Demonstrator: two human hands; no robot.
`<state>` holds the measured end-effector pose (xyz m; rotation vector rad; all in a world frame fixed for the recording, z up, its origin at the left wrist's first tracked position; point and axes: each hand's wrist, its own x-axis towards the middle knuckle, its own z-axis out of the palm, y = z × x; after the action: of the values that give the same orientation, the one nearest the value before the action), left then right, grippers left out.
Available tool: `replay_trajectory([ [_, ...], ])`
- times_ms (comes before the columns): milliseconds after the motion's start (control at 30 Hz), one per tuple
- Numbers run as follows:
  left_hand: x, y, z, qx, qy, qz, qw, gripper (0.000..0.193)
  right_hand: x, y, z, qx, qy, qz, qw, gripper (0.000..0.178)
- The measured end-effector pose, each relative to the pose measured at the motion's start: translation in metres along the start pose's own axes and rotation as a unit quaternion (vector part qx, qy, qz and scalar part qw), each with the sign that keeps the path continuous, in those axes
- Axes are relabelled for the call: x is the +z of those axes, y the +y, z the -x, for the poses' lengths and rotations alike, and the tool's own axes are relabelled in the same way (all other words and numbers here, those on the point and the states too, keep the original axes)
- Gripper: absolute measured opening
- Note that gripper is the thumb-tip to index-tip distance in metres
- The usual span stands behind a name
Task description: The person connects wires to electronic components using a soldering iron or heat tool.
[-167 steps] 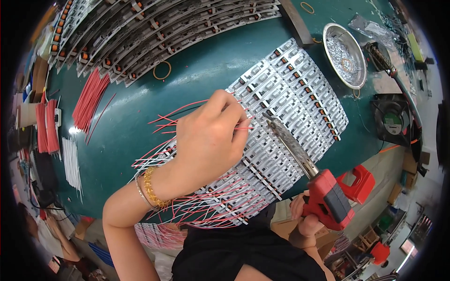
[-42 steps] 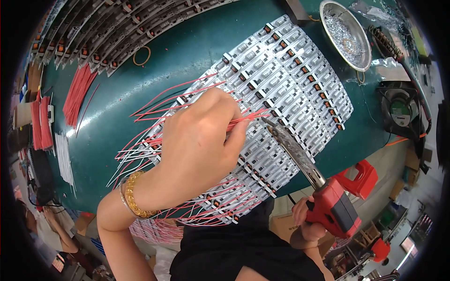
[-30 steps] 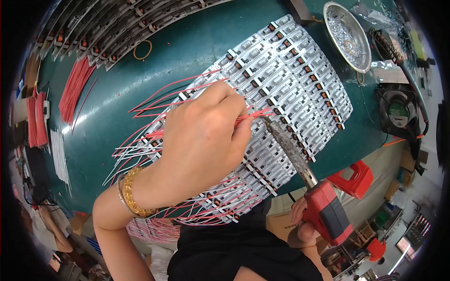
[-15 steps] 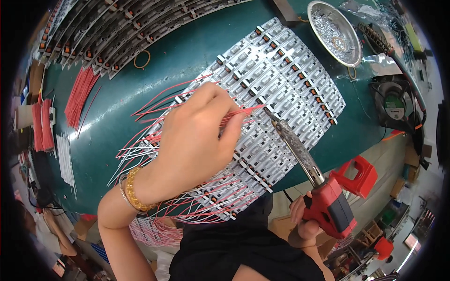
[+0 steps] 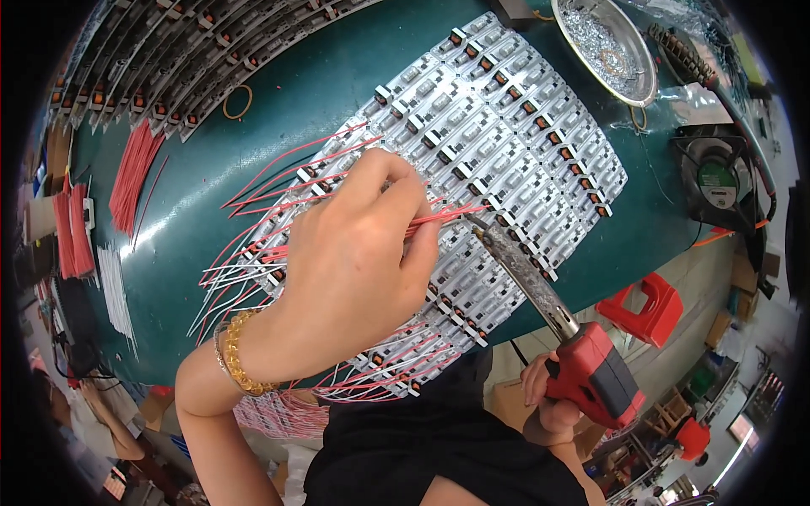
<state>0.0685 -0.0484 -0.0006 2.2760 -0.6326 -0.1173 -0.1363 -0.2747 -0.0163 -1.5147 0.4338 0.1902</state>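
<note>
My left hand (image 5: 359, 249) is closed in a pinch on a small bunch of red wires (image 5: 443, 214), whose ends point right over the boards. A closed right hand (image 5: 548, 403) grips a red and black soldering gun (image 5: 601, 375) by its handle. Its dark tip sits just below the ends of the held wires; whether it touches a board I cannot tell. Beneath both lies a panel of silvery circuit boards (image 5: 527, 126) in rows, with small orange-and-black parts. Red and white wires (image 5: 224, 274) trail from the panel's left edge, partly hidden by my left hand.
Long strips of similar boards (image 5: 211, 51) lie at the far left. Red wire bundles (image 5: 135, 181) and white wires (image 5: 116, 291) are on the green table (image 5: 287, 97). Far right are a metal bowl of scraps (image 5: 603, 59), a coiled iron holder (image 5: 679, 52) and a black fan (image 5: 717, 177).
The soldering gun's tip has shifted slightly left and down, below the wire ends. My left hand keeps its pinch on the red wires. The whole view has shifted a little.
</note>
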Motion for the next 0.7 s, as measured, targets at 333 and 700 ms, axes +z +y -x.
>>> replay_trajectory([
  [333,0.006,0.002,0.002,0.013,0.027,-0.025,0.999,0.014,-0.005,0.008,0.007,-0.086,0.006,0.204,0.975,0.03],
  [700,0.008,0.002,0.003,0.027,0.028,-0.033,0.999,0.014,-0.001,0.014,0.009,-0.079,0.025,0.066,0.994,0.05],
])
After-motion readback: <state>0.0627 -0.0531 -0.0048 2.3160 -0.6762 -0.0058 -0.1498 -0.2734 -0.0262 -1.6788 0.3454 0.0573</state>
